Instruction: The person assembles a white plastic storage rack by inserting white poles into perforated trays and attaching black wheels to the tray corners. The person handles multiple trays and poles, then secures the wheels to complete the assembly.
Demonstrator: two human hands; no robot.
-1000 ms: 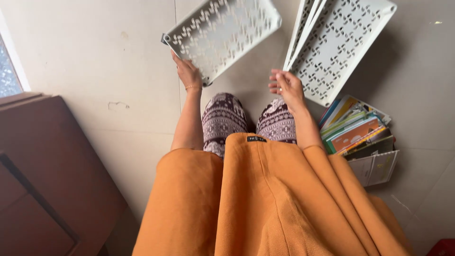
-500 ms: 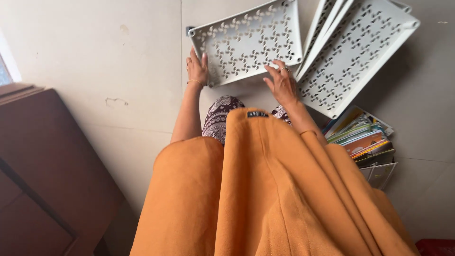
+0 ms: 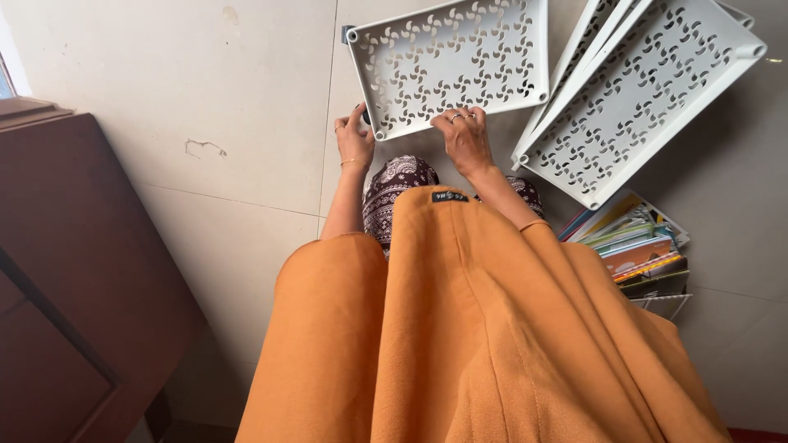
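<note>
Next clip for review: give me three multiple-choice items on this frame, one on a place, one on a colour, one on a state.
1. Where does the stack of books lie?
A. on the floor by the person's right side
B. on the brown cabinet
C. inside the held tray

2. What colour is the perforated tray that the hands grip?
A. black
B. white
C. orange

3. How is that tray held?
A. by the left hand alone
B. by neither hand
C. by both hands at its near edge

Answers:
1 A, the books sit on the tiles below the other trays.
2 B, its patterned panel is white.
3 C, the left hand grips the near corner and the right hand the near rim.
</note>
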